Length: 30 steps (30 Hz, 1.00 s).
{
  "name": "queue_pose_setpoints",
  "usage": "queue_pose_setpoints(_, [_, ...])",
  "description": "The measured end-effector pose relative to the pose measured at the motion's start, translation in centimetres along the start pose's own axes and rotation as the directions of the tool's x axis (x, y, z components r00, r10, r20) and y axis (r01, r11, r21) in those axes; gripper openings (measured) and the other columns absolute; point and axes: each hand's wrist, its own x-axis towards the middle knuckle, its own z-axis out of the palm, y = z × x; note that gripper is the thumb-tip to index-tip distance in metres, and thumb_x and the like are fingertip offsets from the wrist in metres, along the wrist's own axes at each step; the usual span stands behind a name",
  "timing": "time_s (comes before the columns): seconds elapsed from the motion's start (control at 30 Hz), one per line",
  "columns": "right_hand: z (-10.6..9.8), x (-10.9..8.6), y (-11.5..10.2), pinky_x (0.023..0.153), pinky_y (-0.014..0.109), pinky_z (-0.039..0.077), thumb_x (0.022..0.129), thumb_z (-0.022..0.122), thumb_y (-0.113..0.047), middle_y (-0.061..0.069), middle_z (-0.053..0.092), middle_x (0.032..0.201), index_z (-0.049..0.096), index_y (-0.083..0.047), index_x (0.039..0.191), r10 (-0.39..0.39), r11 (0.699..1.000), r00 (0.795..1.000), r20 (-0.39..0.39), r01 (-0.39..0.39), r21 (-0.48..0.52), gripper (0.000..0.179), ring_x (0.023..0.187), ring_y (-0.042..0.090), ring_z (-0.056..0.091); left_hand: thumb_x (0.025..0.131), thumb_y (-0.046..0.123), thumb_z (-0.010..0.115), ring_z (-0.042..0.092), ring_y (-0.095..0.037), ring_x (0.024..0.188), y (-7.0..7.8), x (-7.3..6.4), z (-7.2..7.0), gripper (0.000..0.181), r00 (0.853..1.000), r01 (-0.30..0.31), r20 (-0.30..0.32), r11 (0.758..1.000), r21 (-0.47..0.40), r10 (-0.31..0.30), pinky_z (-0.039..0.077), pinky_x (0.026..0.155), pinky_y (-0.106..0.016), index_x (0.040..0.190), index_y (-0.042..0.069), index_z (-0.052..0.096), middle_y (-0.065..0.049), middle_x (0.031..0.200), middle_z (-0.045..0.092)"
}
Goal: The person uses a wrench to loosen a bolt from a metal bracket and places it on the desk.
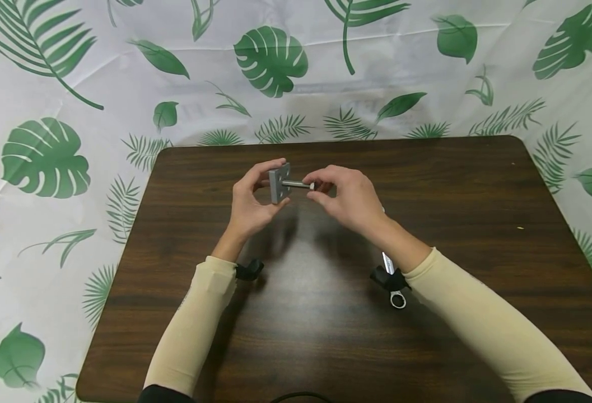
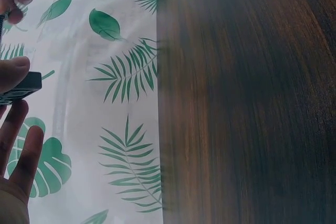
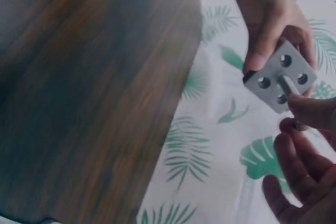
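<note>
Between thumb and fingers, my left hand (image 1: pixel 246 206) grips a grey square plate (image 1: pixel 275 187) by its edges, raised over the table. Several round holes show on the plate's face in the right wrist view, around a metal bolt (image 3: pixel 288 84) that stands out from its middle. My right hand (image 1: pixel 352 197) pinches the bolt near its head, with thumb and fingertips. Only an edge of the plate (image 2: pixel 33 81) shows in the left wrist view, under the left thumb. The far end of the bolt is hidden by the plate.
A silver wrench (image 1: pixel 398 300) lies on the dark wooden table (image 1: pixel 316 336), partly under the right wrist and its black strap. Behind the table hangs a white sheet (image 1: pixel 195 67) with green leaves. A black cable (image 1: pixel 301 394) shows at the near edge.
</note>
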Motion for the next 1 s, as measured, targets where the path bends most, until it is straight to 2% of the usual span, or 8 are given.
queue_pose_setpoints(0.07, [-0.01,-0.03,0.07,0.068,0.034,0.046,0.085,0.079,-0.018,-0.005,0.069,0.092,0.073,-0.018,0.114,-0.030,1.000,1.000,-0.005,0.029,-0.007,0.029,0.079,0.011,0.064,0.062,-0.022,0.080,0.064,-0.033,0.100,0.07,0.04,-0.02,0.064,1.000,0.002,0.000,1.000,0.001,-0.002,0.053,0.077,-0.048,0.121,-0.012,0.057,-0.025,0.125,0.061])
queue_pose_setpoints(0.17, [-0.11,0.08,0.14,0.069,0.035,0.048,0.091,0.072,-0.028,-0.002,0.069,0.092,0.068,-0.014,0.123,0.048,0.994,0.996,0.076,-0.055,0.099,0.035,0.078,0.013,0.063,0.062,-0.022,0.080,0.064,-0.033,0.100,0.19,0.16,-0.03,0.064,1.000,0.007,0.000,1.000,-0.001,-0.007,0.053,0.077,-0.046,0.121,-0.011,0.057,-0.025,0.125,0.061])
queue_pose_setpoints(0.3, [-0.32,0.38,0.12,0.069,0.037,0.051,0.099,0.058,-0.037,0.007,0.072,0.086,0.067,-0.007,0.123,0.202,0.925,0.952,0.232,-0.263,0.274,0.040,0.074,0.019,0.066,0.062,-0.022,0.080,0.063,-0.032,0.102,0.23,0.15,-0.09,0.064,1.000,0.012,-0.003,1.000,0.000,-0.012,0.053,0.078,-0.045,0.120,-0.011,0.057,-0.025,0.124,0.061])
queue_pose_setpoints(0.4, [-0.32,0.52,0.08,0.068,0.037,0.054,0.100,0.059,-0.030,0.013,0.072,0.085,0.070,-0.003,0.116,0.223,0.892,0.940,0.258,-0.303,0.336,0.033,0.074,0.022,0.068,0.062,-0.021,0.080,0.063,-0.032,0.103,0.18,0.09,-0.13,0.063,1.000,0.013,0.000,1.000,-0.004,-0.013,0.053,0.078,-0.045,0.120,-0.011,0.057,-0.025,0.125,0.061])
queue_pose_setpoints(0.57, [0.00,0.25,-0.07,0.071,0.035,0.048,0.089,0.074,-0.015,0.001,0.071,0.087,0.074,-0.012,0.112,0.011,0.997,0.998,0.065,-0.016,0.081,0.023,0.077,0.017,0.062,0.062,-0.021,0.080,0.063,-0.034,0.103,0.11,0.01,-0.16,0.063,1.000,0.004,0.000,1.000,0.002,-0.004,0.053,0.077,-0.047,0.120,-0.011,0.057,-0.025,0.124,0.061])
queue_pose_setpoints(0.7, [0.22,0.04,-0.01,0.073,0.040,0.045,0.083,0.080,-0.014,-0.002,0.070,0.092,0.074,-0.016,0.114,-0.138,0.987,0.989,-0.056,0.132,-0.095,0.032,0.079,0.018,0.062,0.062,-0.023,0.080,0.062,-0.035,0.105,0.06,0.19,-0.12,0.064,1.000,-0.003,-0.003,1.000,-0.002,0.003,0.053,0.076,-0.049,0.120,-0.012,0.057,-0.026,0.124,0.061])
queue_pose_setpoints(0.83, [0.01,0.20,0.01,0.069,0.036,0.046,0.090,0.072,-0.031,-0.002,0.071,0.092,0.069,-0.014,0.122,0.064,0.994,0.998,0.019,-0.066,0.085,0.036,0.079,0.015,0.063,0.062,-0.022,0.080,0.062,-0.035,0.106,0.09,0.32,-0.08,0.063,1.000,0.002,-0.003,1.000,-0.005,-0.002,0.052,0.077,-0.050,0.120,-0.012,0.057,-0.025,0.124,0.062])
queue_pose_setpoints(1.0, [-0.47,0.56,-0.06,0.063,0.033,0.047,0.100,0.058,-0.035,0.009,0.073,0.083,0.071,-0.005,0.113,0.268,0.895,0.939,0.216,-0.326,0.305,0.036,0.071,0.028,0.062,0.062,-0.022,0.080,0.062,-0.034,0.107,0.17,0.25,0.02,0.063,1.000,0.008,-0.002,1.000,-0.008,-0.008,0.052,0.076,-0.051,0.119,-0.012,0.057,-0.026,0.123,0.062])
